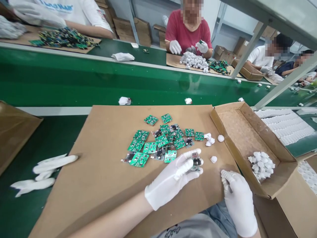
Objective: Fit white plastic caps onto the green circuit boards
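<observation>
The left hand (173, 177), in a thin white knit glove, is pinching a small circuit board (195, 161) between thumb and fingertips, just at the near-right edge of the pile of green boards (158, 142) that is lying on the cardboard sheet (99, 172). The right hand (237, 198) is resting beside it on the same sheet, fingers curled inward — whether anything is pinched in them I cannot tell.

Judging by how things lie, the work is sitting somewhere in its middle: a good two dozen boards are waiting in the pile, loosely overlapping, while a few white caps (209, 140) are lying scattered to the right of the pile, and a small heap of white caps (262, 164) is sitting further right in the open carton (247, 132).

The boards are looking flat, rigid and square, glossy green with dark components standing proud. The caps are looking round, matte and hard, like moulded plastic. The cardboard is plain brown, fibrous, slightly bowed. Well left of the pile, spare gloves (47, 168) are lying limp on the green table surface — soft, wrinkled fabric. Beyond the pile, the green conveyor belt (74, 82) is showing a smooth sheen, and a person in red (188, 31) is handling similar parts across it.
</observation>
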Tool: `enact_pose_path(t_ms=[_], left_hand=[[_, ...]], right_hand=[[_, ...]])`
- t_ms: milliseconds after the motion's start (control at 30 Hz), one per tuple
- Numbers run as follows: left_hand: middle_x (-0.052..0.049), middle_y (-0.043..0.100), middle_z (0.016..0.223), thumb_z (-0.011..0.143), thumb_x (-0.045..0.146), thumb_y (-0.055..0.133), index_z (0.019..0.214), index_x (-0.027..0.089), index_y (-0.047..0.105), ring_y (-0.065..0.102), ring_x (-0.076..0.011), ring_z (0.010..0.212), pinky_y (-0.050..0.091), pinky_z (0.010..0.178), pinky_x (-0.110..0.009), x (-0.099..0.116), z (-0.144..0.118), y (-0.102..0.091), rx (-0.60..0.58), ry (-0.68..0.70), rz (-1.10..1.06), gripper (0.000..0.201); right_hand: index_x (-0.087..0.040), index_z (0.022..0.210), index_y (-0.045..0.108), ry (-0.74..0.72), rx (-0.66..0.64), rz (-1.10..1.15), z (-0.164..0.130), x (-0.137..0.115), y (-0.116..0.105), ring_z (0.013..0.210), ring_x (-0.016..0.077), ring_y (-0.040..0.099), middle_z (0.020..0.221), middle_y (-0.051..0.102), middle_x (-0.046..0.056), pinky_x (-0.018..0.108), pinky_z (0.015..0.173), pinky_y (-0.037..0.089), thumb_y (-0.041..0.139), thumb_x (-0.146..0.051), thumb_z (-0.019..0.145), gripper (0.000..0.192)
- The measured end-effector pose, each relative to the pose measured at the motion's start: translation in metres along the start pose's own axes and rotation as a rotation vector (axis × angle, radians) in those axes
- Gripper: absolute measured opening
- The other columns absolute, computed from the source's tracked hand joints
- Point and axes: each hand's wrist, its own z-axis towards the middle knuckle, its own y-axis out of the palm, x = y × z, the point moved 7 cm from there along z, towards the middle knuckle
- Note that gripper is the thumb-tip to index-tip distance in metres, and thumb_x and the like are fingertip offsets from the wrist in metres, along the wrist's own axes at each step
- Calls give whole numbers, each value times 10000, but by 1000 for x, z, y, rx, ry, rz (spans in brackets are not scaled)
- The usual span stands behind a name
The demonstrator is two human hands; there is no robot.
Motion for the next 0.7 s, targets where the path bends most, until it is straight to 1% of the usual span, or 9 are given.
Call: enact_pose_path(t_ms=[67,133,200,267,367,467,533,600,700], left_hand=[[-34,679,1001,728,403,856,1050,223,757,684,-161,827,517,847,-315,1,0,-1,29,22,50,382],[-41,682,1006,723,430,853,1076,207,749,698,-187,856,522,858,-331,-2,1,-2,55,13,117,430],[-52,701,1007,718,428,858,1158,201,717,701,-207,911,520,889,-340,-4,2,-4,56,8,199,514],[-71,723,1063,716,398,868,1222,203,681,692,-208,952,519,919,-339,-4,3,-6,34,41,283,573],[-109,715,1213,728,390,860,1283,218,642,698,-201,930,556,861,-325,-3,1,-6,7,86,354,621],[-124,685,1307,724,418,855,1369,246,586,704,-230,979,585,774,-300,-2,-3,-5,13,74,366,720],[-125,702,1292,690,435,874,1348,231,616,695,-262,1054,593,802,-301,-2,-5,-4,30,70,384,736],[-127,739,1227,645,463,892,1287,197,673,689,-286,1088,594,848,-314,-2,-6,-6,57,63,421,729],[-122,773,1152,590,515,902,1279,171,687,689,-311,1096,600,859,-329,-2,-7,-11,108,54,481,800]], right_hand=[[-202,1026,747,67,60,228,15,-8,-13,913,262,733,1005,771,102,421,827,613,512,-321,984,268],[-246,1034,736,120,65,502,29,-22,-22,924,201,743,1025,772,51,314,827,621,577,-314,969,185],[-283,1043,741,115,29,723,40,-41,-25,926,159,749,1033,776,11,229,809,614,622,-281,953,149],[-298,1083,748,61,2,864,49,-59,-25,911,144,752,1021,782,-3,199,804,606,645,-242,942,183],[-307,1203,713,1,-10,962,56,-72,-20,818,131,747,981,783,-4,198,768,604,643,-178,940,302],[-321,1249,680,-16,-2,995,56,-75,-18,727,110,729,964,774,-16,188,702,604,667,-128,915,386],[-328,1214,688,-28,42,1000,53,-74,-20,772,114,732,973,768,-21,194,735,607,696,-106,889,394],[-332,1174,698,-59,88,999,50,-75,-23,856,123,731,994,759,-19,203,776,603,708,-86,873,389],[-346,1179,692,-109,119,1001,46,-79,-24,910,122,713,1033,734,-10,194,754,590,700,-49,866,431]])
